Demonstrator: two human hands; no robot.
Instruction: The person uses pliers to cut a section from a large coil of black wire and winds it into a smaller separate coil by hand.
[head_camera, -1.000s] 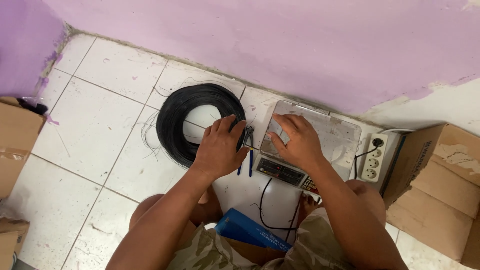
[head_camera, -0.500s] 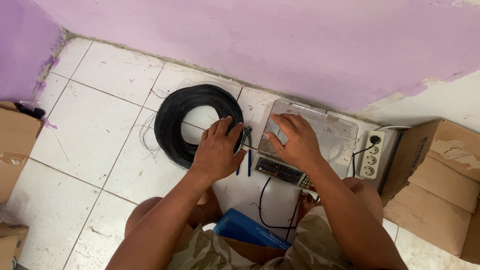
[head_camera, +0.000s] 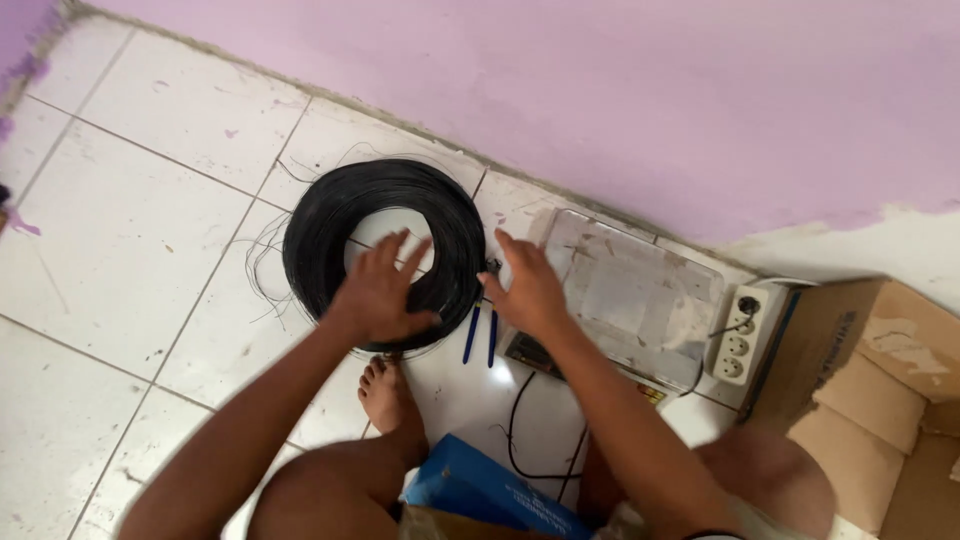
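I take the coil of black wire (head_camera: 305, 240) as my landmark. It lies flat on the white tiled floor (head_camera: 130, 230), just short of the purple wall (head_camera: 600, 90), with a few loose strands straying out on its far-left side.

My left hand (head_camera: 380, 290) rests on the near rim of the coil, fingers spread across the turns and into the open middle. My right hand (head_camera: 525, 290) is at the coil's right edge, fingers spread too. Neither hand is closed on anything. I cannot tell whether the right fingertips press the wire or only lie beside it.

Just right of the coil, below the right hand, lie blue-handled pliers (head_camera: 480, 335). Further right are a flat weighing scale (head_camera: 630, 300), then a white power strip (head_camera: 738, 335) and a cardboard box (head_camera: 870, 380). A bare foot (head_camera: 385, 390) sits just on the near side of the coil.

I judge this to be the steadying stage, with both palms settling the coil rather than lifting it. Any further handling calls for a grip around the whole bundle, so the turns do not spring loose.
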